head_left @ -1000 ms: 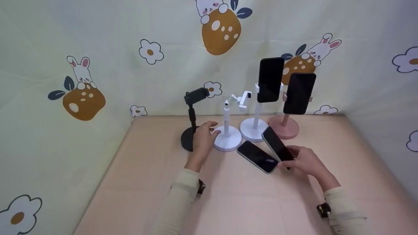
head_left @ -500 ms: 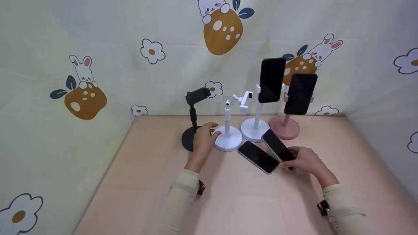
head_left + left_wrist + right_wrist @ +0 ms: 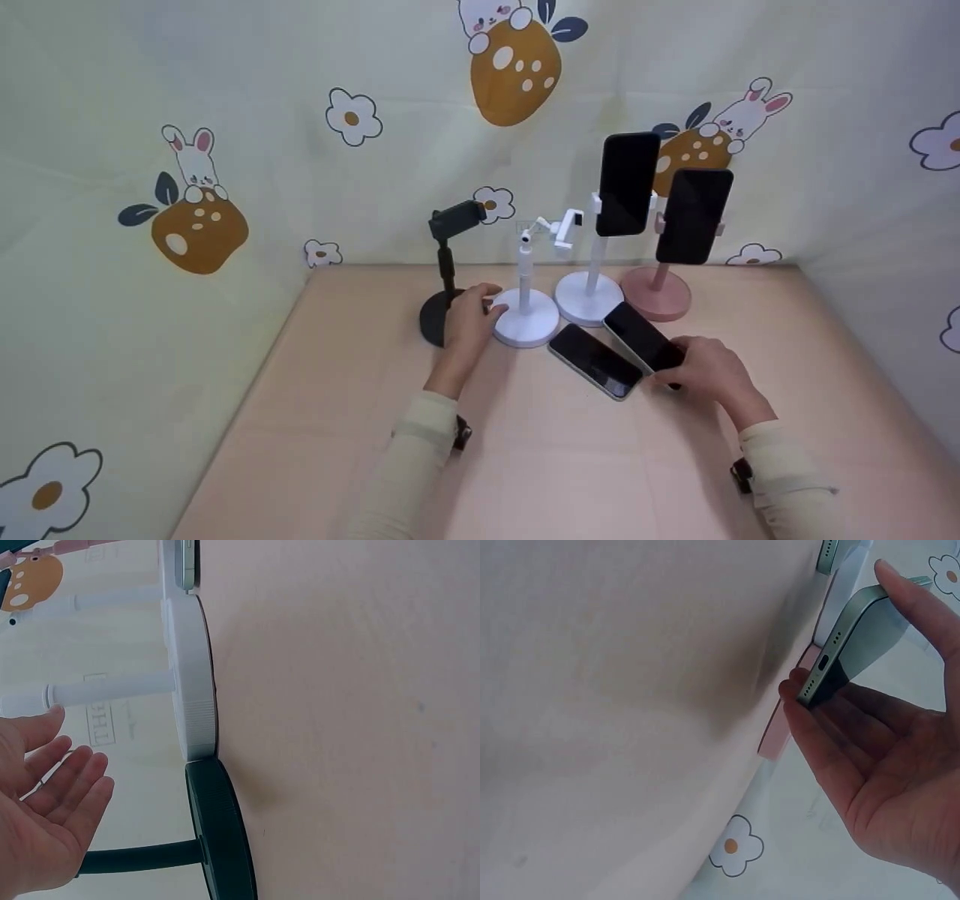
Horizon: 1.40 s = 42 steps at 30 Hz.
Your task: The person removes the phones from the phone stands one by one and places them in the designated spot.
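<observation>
My right hand (image 3: 709, 367) pinches the near end of a black-screened smartphone (image 3: 643, 341) between thumb and fingers. In the right wrist view this phone (image 3: 840, 652) shows its port edge, with its near end off the tabletop. Just left of it, a second smartphone (image 3: 596, 361) lies screen up on the table. My left hand (image 3: 469, 322) hovers with relaxed fingers between the black phone stand (image 3: 433, 319) and a white phone stand (image 3: 525, 319) whose clamp holds no phone. In the left wrist view the left hand (image 3: 56, 802) holds nothing.
Behind the loose phones, a taller white stand (image 3: 589, 300) and a pink stand (image 3: 657, 294) each hold a phone upright. The stands form a row near the back of the peach-coloured table (image 3: 555, 465). A patterned cloth (image 3: 405, 165) hangs behind.
The phone in my right hand has tipped lower, its far end coming down toward the table. My left hand keeps its place, and the head view has shifted slightly.
</observation>
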{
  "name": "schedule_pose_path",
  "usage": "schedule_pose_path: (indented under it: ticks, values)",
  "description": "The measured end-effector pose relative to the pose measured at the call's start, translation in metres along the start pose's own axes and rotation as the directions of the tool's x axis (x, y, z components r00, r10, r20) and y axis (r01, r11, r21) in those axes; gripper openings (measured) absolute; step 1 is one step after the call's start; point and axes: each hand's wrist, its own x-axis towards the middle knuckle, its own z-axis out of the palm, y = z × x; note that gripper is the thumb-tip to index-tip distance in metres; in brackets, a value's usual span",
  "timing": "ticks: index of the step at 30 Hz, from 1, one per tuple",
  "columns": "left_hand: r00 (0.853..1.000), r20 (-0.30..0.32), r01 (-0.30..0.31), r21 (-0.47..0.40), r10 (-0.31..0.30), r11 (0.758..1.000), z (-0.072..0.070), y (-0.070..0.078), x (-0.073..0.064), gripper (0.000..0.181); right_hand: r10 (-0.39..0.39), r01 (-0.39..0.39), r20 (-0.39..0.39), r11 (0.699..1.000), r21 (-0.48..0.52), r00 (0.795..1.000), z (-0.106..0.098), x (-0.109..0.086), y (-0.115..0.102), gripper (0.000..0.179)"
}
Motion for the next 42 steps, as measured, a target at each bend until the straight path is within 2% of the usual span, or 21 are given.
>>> schedule_pose_path:
  ticks: [8,15,33,42]
  values:
    - [1.000,0.003,-0.002,0.001,0.002,1.000,0.000,-0.002,-0.001,0.033,0.038,-0.039,-0.016,0.997,-0.062,0.999,-0.001,-0.001,0.002,0.062]
    - [0.999,-0.012,-0.049,0.021,0.049,0.999,0.001,-0.005,-0.002,0.032,0.036,-0.039,-0.019,0.990,-0.137,0.999,0.001,0.003,0.006,0.060]
    - [1.000,0.004,-0.009,-0.011,0.009,1.000,0.000,-0.007,-0.004,0.031,0.037,-0.046,-0.053,0.983,-0.176,0.998,0.001,0.005,0.003,0.049]
    - [1.000,-0.010,-0.021,-0.011,0.020,1.000,-0.001,-0.011,-0.005,0.032,0.043,-0.053,-0.061,0.985,-0.166,0.997,0.007,0.011,0.001,0.051]
